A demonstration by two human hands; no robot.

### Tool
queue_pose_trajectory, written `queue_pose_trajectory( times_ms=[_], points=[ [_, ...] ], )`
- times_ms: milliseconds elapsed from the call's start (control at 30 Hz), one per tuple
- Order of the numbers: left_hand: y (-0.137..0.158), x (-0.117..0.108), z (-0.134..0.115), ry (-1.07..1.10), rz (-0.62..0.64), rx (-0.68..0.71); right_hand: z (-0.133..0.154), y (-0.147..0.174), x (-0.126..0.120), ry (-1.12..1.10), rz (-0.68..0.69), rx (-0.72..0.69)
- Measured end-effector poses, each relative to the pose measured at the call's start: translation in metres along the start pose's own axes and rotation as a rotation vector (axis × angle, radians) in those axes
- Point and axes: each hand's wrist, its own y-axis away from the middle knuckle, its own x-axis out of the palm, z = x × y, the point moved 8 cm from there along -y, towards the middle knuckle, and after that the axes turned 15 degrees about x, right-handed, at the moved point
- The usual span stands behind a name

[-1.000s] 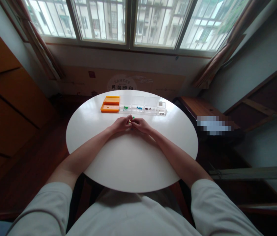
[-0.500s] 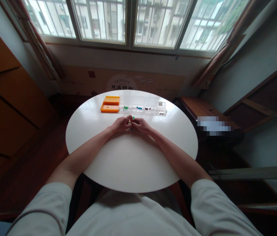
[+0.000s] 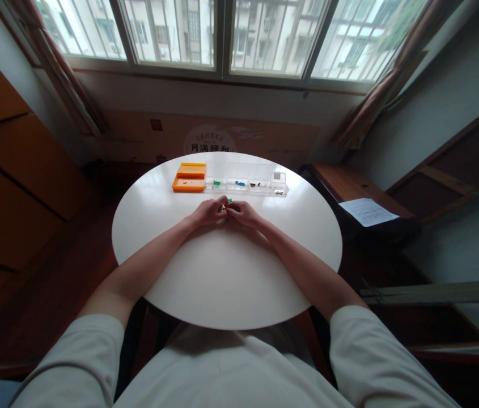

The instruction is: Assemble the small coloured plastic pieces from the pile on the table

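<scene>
Green-topped, the small piece [image 3: 230, 200] is pinched between the closed fingers of my left hand [image 3: 209, 212] and right hand [image 3: 242, 213], nearer me than the orange tray [image 3: 188, 190] and just to its right.

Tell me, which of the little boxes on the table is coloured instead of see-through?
The orange box, at the left end of the row. Its walls are orange; the boxes to its right are see-through.
</scene>
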Motion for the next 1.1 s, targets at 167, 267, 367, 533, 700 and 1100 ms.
queue_pose_trajectory(
  times_ms=[167,267,367,533,700,1100],
  points=[
    [-0.0001,0.0004,-0.0002,-0.006,0.008,-0.004,-0.0003,-0.0002,0.0002,-0.006,0.001,0.007],
    [0.0,0.0009,-0.0001,-0.015,0.014,-0.003,0.0003,0.0003,0.0004,-0.009,0.005,0.014],
    [0.0002,0.0013,0.0002,-0.021,0.016,-0.004,0.0008,0.0012,0.0007,-0.022,0.014,0.023],
    [0.0005,0.0016,0.001,-0.024,0.007,0.0,0.0031,0.0026,0.0006,-0.007,0.019,0.009],
    [0.0008,0.002,0.0015,-0.028,0.008,-0.004,0.0038,0.0032,-0.0002,-0.001,0.009,0.014],
    [0.001,0.0021,0.0013,-0.014,-0.002,0.014,0.0013,0.0016,0.0002,0.003,-0.001,0.023]
  ],
)
